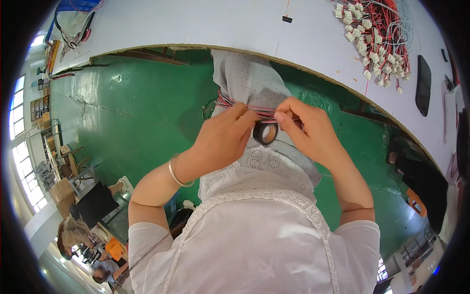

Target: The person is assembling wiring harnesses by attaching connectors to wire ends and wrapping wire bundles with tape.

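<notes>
A bundle of red, black and white wires point(226, 101) lies across my lap. My left hand point(228, 128) is closed around the bundle, fingers curled over it. At the bundle's other side, my right hand point(307, 126) pinches the wires with thumb and forefinger. Between the hands hangs a roll of black tape point(265, 132), close under the wires and near my left fingertips. Whether a strip of the tape is wrapped on the wires cannot be made out. Loose wire ends loop out beyond my left hand.
Ahead stands a white table point(220, 24) with a rough curved front edge. On it are a heap of wires with white connectors point(372, 44), a dark phone point(423, 85) and a small black piece point(287, 19). Other people point(103, 272) sit at the lower left. The floor point(142, 112) is green.
</notes>
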`<state>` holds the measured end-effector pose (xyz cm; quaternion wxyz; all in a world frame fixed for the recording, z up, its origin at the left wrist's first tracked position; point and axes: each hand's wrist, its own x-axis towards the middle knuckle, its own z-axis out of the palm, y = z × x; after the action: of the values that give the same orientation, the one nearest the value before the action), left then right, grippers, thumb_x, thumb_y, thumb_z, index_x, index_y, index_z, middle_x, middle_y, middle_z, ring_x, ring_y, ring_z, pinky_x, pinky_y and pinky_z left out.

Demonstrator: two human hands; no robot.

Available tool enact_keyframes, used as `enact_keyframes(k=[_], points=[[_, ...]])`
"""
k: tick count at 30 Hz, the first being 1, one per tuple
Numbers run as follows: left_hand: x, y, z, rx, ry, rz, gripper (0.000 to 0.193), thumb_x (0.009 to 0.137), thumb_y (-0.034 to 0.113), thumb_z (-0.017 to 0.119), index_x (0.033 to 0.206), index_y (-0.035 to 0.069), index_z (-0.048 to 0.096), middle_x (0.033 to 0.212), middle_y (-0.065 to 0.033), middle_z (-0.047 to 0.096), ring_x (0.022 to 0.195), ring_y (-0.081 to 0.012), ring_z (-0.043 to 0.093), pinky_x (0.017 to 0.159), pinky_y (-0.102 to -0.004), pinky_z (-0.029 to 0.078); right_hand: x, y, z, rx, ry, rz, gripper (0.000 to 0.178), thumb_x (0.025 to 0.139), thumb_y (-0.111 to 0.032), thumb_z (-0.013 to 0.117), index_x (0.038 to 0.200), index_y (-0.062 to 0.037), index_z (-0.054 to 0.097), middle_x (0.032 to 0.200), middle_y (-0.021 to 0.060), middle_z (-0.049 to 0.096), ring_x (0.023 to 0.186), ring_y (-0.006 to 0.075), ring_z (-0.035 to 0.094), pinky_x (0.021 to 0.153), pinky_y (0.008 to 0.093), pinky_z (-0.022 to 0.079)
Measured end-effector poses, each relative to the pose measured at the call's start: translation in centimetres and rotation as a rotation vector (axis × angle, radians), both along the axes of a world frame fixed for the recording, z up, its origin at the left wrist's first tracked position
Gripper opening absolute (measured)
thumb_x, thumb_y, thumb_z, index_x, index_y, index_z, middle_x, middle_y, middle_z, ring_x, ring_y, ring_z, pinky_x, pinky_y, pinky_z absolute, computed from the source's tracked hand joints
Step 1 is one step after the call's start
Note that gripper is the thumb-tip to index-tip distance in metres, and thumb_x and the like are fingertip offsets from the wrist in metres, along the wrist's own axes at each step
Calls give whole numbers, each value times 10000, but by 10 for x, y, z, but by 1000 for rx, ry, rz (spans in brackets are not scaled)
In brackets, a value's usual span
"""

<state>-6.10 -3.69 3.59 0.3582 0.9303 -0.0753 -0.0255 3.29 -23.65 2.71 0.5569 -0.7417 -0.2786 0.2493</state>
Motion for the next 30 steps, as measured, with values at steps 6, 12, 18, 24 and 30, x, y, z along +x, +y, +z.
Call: enact_keyframes(k=[6,12,18,24,30], points=[[4,-1,9,152,-234,-9,165,818,92,703,943,54,603,774,-51,532,605,-225,565,503,-335,459,1,-2,-6,-190,191,-28,252,972,-232,603,809,-43,638,526,-23,495,485,36,415,464,250,312],[-5,0,-1,322,-377,-54,280,764,152,782,971,58,619,772,-14,520,595,-154,546,465,-281,440,-7,23,-16,-21,669,-2,257,958,-267,635,787,-79,672,639,-69,541,577,15,420,513,220,310],[-9,-4,-2,124,-345,105,234,765,98,809,929,28,658,678,-38,515,533,-157,529,460,-272,418,-2,18,-16,267,997,-153,216,939,-253,661,891,-48,711,687,-88,501,643,9,425,564,199,302],[-13,18,16,-601,323,175,145,954,175,646,942,31,650,696,26,542,527,-76,435,474,-228,350,1,-2,-16,415,670,-77,269,867,-268,716,979,-24,734,716,-42,467,678,98,423,631,257,337],[-4,31,18,-1062,984,118,242,1033,210,515,995,10,646,674,74,472,536,-31,346,480,-207,261,31,-30,9,333,-73,510,116,818,-175,754,892,-86,762,757,35,564,702,179,491,662,303,386]])
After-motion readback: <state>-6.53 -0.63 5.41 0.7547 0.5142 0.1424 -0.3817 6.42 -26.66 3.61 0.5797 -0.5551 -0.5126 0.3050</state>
